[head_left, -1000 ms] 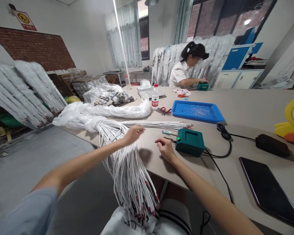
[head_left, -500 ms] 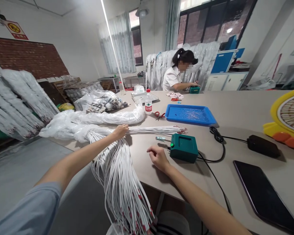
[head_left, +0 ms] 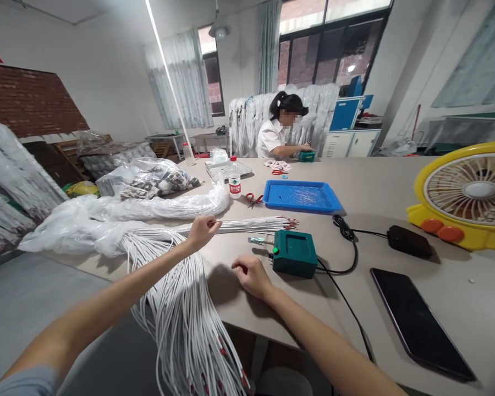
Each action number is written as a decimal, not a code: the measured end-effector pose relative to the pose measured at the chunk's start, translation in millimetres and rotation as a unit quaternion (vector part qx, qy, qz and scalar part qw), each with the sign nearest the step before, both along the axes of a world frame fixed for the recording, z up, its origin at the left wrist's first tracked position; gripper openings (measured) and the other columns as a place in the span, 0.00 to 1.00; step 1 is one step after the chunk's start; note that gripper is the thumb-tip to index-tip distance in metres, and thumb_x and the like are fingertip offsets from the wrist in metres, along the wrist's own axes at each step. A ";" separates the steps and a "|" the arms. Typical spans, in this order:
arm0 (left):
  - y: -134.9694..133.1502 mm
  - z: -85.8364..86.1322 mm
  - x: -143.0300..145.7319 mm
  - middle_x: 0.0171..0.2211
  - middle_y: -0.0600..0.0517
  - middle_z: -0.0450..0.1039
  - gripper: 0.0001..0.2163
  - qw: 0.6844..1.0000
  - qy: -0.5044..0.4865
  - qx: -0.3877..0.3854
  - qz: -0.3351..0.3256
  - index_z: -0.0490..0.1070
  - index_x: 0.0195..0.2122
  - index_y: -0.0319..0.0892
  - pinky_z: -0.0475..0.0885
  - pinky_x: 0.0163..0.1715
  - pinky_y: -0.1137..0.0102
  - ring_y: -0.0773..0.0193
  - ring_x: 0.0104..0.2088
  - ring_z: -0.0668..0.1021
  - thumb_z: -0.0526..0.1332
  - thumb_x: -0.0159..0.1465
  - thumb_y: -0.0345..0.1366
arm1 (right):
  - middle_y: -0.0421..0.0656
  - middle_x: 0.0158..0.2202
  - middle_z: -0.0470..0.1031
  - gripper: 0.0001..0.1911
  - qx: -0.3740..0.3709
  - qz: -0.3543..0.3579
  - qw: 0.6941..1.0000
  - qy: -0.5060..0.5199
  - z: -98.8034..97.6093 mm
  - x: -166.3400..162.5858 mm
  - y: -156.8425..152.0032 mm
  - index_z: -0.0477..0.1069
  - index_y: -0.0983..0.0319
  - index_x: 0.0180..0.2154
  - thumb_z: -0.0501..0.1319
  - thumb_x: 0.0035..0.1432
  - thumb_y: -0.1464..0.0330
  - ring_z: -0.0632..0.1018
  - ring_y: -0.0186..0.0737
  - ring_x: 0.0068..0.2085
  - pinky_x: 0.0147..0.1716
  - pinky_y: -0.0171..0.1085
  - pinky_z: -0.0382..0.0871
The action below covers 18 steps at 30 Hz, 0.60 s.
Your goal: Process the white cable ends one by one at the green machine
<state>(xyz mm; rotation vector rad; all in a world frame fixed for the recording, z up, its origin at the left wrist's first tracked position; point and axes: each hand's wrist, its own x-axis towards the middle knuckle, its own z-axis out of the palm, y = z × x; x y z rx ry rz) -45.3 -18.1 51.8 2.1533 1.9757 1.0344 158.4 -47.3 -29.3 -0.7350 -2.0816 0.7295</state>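
Note:
My left hand (head_left: 203,232) is closed in a pinch over the bundle of thin white wires (head_left: 251,225) lying across the table. What its fingertips hold is too small to make out. Beneath that forearm, a thick bunch of white wires (head_left: 185,308) with red ends hangs over the table's near edge. My right hand (head_left: 252,276) rests on the table with curled fingers, thumb and forefinger together; anything between them is hidden. Just right of it stands a green box (head_left: 295,254) with a lit green button and a small clip-like part (head_left: 260,241) jutting from its left side.
A blue tray (head_left: 268,201) holding scraps, red-handled pliers (head_left: 253,199) and a bottle (head_left: 235,184) stand behind the wires. Plastic-wrapped wires (head_left: 169,204) lie left. On the right are a phone (head_left: 421,324), a black adapter (head_left: 410,241) with cords and a yellow fan (head_left: 421,203). A co-worker (head_left: 278,132) sits opposite.
My view has turned to the right. My left hand has moved right along the wire bundle, its fingers now pinched. My right hand stays beside the green box, a little nearer me.

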 end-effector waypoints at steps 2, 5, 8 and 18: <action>-15.0 13.0 21.6 0.18 0.58 0.50 0.16 0.999 -0.026 0.001 -0.044 0.58 0.19 0.39 0.56 0.24 0.74 0.71 0.22 0.59 0.52 0.64 0.38 | 0.41 0.26 0.76 0.13 -0.007 -0.004 1.000 -0.001 -0.6 0.0 1.0 0.76 0.63 0.29 0.54 0.49 0.79 0.71 0.34 0.26 0.29 0.32 0.62; -47.0 31.2 51.9 0.17 0.59 0.52 0.17 0.984 -0.038 -0.063 -0.159 0.59 0.17 0.38 0.54 0.21 0.76 0.73 0.20 0.58 0.59 0.59 0.40 | 0.41 0.24 0.75 0.11 -0.019 -0.016 1.000 0.004 -1.6 0.4 2.8 0.75 0.63 0.28 0.54 0.48 0.79 0.71 0.34 0.26 0.29 0.32 0.62; -85.9 41.4 77.9 0.18 0.57 0.59 0.13 0.883 -0.110 -0.272 -0.367 0.67 0.20 0.36 0.56 0.19 0.77 0.73 0.20 0.61 0.64 0.56 0.40 | 0.40 0.23 0.74 0.09 -0.035 -0.019 0.999 0.011 -1.7 0.6 3.5 0.74 0.63 0.25 0.56 0.47 0.77 0.71 0.34 0.25 0.27 0.32 0.61; -91.8 -7.5 89.1 0.17 0.58 0.55 0.23 0.549 -0.426 -0.550 -0.462 0.72 0.29 0.35 0.56 0.15 0.76 0.74 0.15 0.58 0.60 0.58 0.56 | 0.41 0.26 0.75 0.09 -0.096 -0.034 0.991 0.087 7.4 -1.4 0.2 0.74 0.63 0.29 0.55 0.49 0.74 0.72 0.36 0.28 0.31 0.35 0.65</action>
